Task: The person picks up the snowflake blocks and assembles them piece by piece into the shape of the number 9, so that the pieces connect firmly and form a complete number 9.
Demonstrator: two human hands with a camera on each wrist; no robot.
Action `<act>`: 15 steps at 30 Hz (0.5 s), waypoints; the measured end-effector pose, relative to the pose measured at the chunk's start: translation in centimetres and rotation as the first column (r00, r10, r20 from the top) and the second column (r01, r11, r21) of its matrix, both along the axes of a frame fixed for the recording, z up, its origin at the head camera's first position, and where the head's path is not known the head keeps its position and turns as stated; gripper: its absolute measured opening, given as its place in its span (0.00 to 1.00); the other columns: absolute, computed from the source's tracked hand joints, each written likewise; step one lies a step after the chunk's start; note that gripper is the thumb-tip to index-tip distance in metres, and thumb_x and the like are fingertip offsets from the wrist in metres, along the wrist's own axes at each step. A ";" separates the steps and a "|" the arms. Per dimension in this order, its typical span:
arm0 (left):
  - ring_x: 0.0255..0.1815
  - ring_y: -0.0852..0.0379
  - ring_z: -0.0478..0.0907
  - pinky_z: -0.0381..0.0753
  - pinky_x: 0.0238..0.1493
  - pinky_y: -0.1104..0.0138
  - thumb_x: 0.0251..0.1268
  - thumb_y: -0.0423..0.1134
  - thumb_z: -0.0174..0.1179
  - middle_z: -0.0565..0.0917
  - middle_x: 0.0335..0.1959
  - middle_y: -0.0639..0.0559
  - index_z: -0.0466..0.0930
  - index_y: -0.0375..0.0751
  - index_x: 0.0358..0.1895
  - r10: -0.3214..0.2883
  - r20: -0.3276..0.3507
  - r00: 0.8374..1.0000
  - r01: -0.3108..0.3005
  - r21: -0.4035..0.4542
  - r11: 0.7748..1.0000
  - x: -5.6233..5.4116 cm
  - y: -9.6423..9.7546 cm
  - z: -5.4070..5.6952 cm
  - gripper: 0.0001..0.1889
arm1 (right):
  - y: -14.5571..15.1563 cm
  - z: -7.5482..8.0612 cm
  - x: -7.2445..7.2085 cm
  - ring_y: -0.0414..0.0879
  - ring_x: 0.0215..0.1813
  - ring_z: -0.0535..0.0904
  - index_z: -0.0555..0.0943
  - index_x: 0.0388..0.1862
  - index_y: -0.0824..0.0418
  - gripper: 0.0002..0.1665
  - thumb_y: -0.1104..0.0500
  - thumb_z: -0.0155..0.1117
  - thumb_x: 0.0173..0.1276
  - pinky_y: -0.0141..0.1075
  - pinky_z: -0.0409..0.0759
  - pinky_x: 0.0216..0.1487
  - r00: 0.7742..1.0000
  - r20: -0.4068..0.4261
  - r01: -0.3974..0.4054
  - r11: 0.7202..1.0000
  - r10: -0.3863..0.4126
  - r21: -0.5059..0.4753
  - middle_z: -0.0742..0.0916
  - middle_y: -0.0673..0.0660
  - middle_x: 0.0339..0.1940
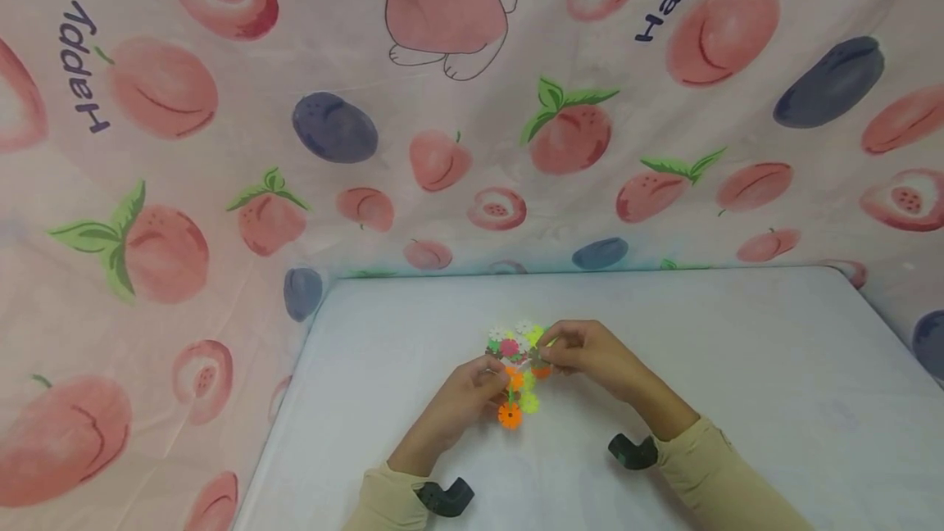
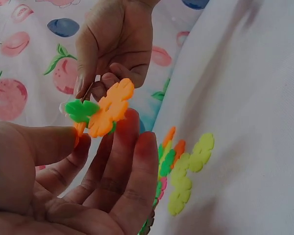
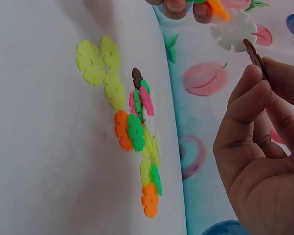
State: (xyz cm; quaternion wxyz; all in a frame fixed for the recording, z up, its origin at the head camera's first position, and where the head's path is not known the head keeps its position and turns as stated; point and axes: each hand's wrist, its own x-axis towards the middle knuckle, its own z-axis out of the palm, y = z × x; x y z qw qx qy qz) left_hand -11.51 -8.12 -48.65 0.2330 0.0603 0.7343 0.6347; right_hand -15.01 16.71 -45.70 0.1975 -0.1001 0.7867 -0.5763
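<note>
My left hand (image 1: 463, 393) pinches a small joined cluster of flower-shaped plastic discs between thumb and fingers. In the left wrist view an orange disc (image 2: 110, 110) and a green disc (image 2: 82, 111) of that cluster stand out. A white disc (image 3: 235, 30) of it shows in the right wrist view. Between thumb and index finger my right hand (image 1: 590, 353) pinches a brown disc (image 3: 255, 58), seen edge-on. Its tip lies right at the white disc's notched rim. Both hands are raised over the white table.
Loose flower discs lie in a heap on the white table (image 1: 737, 367) under the hands, among them yellow (image 3: 91, 62), pink (image 3: 146, 101) and orange discs (image 3: 149, 200). A fruit-print cloth (image 1: 457, 105) hangs behind and at the sides. Dark curved pieces sit by both sleeves.
</note>
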 end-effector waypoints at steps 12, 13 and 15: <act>0.31 0.58 0.78 0.76 0.31 0.67 0.74 0.45 0.60 0.83 0.52 0.44 0.82 0.39 0.38 0.078 -0.114 0.990 -0.089 -0.102 0.991 0.3 0.5 0.4 0.12 | 0.1 -0.2 0.3 0.58 0.36 0.84 0.86 0.42 0.62 0.12 0.55 0.73 0.67 0.53 0.87 0.45 0.999 -0.019 -0.037 0.999 0.037 -0.030 0.86 0.60 0.31; 0.30 0.58 0.78 0.76 0.29 0.68 0.74 0.44 0.60 0.84 0.51 0.45 0.82 0.39 0.38 0.083 -0.127 0.988 -0.098 -0.118 0.988 0.4 0.5 0.4 0.11 | 0.1 -0.3 0.3 0.55 0.36 0.85 0.86 0.42 0.62 0.12 0.55 0.73 0.67 0.53 0.88 0.44 0.999 -0.019 -0.037 0.999 0.037 -0.039 0.86 0.59 0.31; 0.26 0.60 0.77 0.73 0.26 0.70 0.74 0.43 0.59 0.85 0.45 0.47 0.82 0.40 0.37 0.090 -0.150 0.985 -0.112 -0.149 0.982 0.4 0.7 0.6 0.10 | 0.0 -0.4 0.3 0.51 0.36 0.86 0.85 0.41 0.63 0.12 0.56 0.73 0.67 0.53 0.88 0.45 0.999 -0.022 -0.043 0.997 0.042 -0.066 0.88 0.60 0.33</act>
